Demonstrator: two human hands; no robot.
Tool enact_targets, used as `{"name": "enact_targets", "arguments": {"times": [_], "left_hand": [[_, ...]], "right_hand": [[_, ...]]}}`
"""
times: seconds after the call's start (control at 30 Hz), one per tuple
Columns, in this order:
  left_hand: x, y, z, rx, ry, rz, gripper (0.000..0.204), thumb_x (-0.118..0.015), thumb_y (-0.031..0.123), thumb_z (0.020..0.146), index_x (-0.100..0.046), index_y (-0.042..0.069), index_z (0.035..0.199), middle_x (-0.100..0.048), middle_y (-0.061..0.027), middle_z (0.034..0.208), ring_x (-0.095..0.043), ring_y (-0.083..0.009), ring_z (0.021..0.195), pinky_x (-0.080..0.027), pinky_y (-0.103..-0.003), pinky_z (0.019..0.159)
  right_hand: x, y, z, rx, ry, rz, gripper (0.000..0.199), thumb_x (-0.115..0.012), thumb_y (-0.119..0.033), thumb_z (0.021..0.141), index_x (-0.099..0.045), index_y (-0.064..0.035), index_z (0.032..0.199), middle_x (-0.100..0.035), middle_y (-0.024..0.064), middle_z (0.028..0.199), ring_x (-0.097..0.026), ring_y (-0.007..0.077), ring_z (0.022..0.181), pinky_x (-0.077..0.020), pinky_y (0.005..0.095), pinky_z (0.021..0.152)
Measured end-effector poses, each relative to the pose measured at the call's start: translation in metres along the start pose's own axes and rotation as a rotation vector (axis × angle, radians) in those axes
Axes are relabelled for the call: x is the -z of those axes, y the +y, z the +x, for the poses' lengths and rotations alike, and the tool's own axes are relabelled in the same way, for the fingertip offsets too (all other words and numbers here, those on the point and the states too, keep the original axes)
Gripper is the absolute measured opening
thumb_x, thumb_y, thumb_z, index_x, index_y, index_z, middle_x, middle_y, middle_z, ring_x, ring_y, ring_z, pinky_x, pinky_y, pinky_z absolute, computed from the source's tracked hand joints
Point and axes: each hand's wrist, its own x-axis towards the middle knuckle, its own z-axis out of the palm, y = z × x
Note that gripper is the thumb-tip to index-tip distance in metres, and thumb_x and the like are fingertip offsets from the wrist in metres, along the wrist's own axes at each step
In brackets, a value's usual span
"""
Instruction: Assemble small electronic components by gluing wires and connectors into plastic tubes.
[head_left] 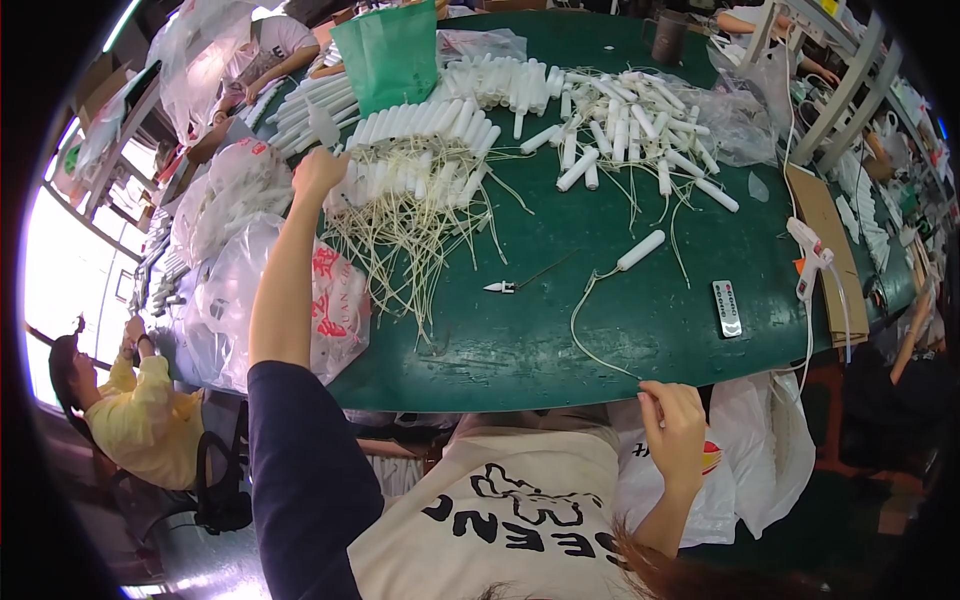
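At the table's near edge my right hand (674, 425) is closed, with thumb and forefinger pinching the end of a thin pale wire (578, 330). That wire runs up to a single white tube (641, 250) lying apart on the table. My left arm stretches far forward, and my left hand (318, 175) is closed on a translucent whitish piece (322, 125) whose kind I cannot make out. Beside it lies a row of white tubes (430, 122) with a tangle of wires (400, 250) trailing toward me. Between my hands rests a small white pointed piece (500, 287) with a thin dark lead.
A loose heap of wired tubes (640, 125) covers the back right of the green table (470, 360). Plastic bags (280, 290) crowd the left edge; a green bag (388, 55) stands behind. A remote control (727, 308) and a power strip (803, 255) lie right. Other people work around.
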Motion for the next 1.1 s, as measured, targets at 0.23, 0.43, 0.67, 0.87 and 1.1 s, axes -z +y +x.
{"name": "enact_targets", "arguments": {"times": [0.23, 0.43, 0.67, 0.87, 1.1], "left_hand": [[-0.001, 0.168, -0.110, -0.696, 0.040, -0.184, 0.041, -0.057, 0.045, 0.083, -0.062, 0.009, 0.103, -0.067, -0.0179, 0.087, -0.065, -0.0362, 0.082, -0.051, -0.047, 0.071], [-0.079, 0.231, -0.143, -0.787, 0.113, -0.206, 0.041, -0.066, 0.046, 0.077, -0.065, 0.006, 0.085, -0.066, -0.0158, 0.075, -0.066, -0.0310, 0.070, -0.052, -0.041, 0.061], [-0.088, 0.246, -0.145, -0.775, 0.001, -0.135, 0.039, -0.063, 0.044, 0.078, -0.069, 0.006, 0.082, -0.066, -0.0150, 0.072, -0.067, -0.0295, 0.069, -0.052, -0.040, 0.062], [0.020, 0.234, -0.149, -0.405, -0.560, -1.351, 0.043, -0.049, 0.042, 0.087, -0.062, 0.003, 0.075, -0.036, 0.0065, 0.055, -0.032, -0.0044, 0.045, -0.024, -0.022, 0.041], [0.115, 0.170, -0.232, -0.935, -0.229, -0.976, 0.032, -0.055, 0.027, 0.085, -0.062, 0.000, 0.071, -0.046, 0.0014, 0.054, -0.039, -0.0056, 0.049, -0.030, -0.025, 0.043]], "right_hand": [[-0.006, -0.001, 0.006, 0.045, 0.030, 0.012, 0.009, -0.064, -0.003, 0.078, -0.062, -0.0020, 0.086, -0.061, 0.0099, 0.075, -0.058, 0.0285, 0.071, -0.0429, 0.0375, 0.069], [0.002, -0.001, -0.001, 0.064, 0.038, 0.014, 0.008, -0.064, -0.003, 0.078, -0.063, -0.0024, 0.086, -0.061, 0.0097, 0.074, -0.058, 0.0280, 0.071, -0.0427, 0.0369, 0.069], [0.010, 0.011, -0.014, -0.013, 0.076, -0.006, 0.007, -0.064, -0.004, 0.079, -0.063, -0.0028, 0.086, -0.062, 0.0097, 0.074, -0.058, 0.0277, 0.070, -0.0421, 0.0367, 0.068], [0.007, 0.016, -0.011, -0.011, 0.076, 0.006, 0.007, -0.064, -0.005, 0.079, -0.062, -0.0022, 0.085, -0.062, 0.0102, 0.075, -0.057, 0.0288, 0.070, -0.0425, 0.0371, 0.067], [0.025, 0.006, -0.006, 0.053, 0.422, 0.084, 0.011, -0.058, -0.002, 0.083, -0.059, 0.0004, 0.093, -0.060, 0.0126, 0.087, -0.056, 0.0240, 0.073, -0.0450, 0.0341, 0.062]]}}
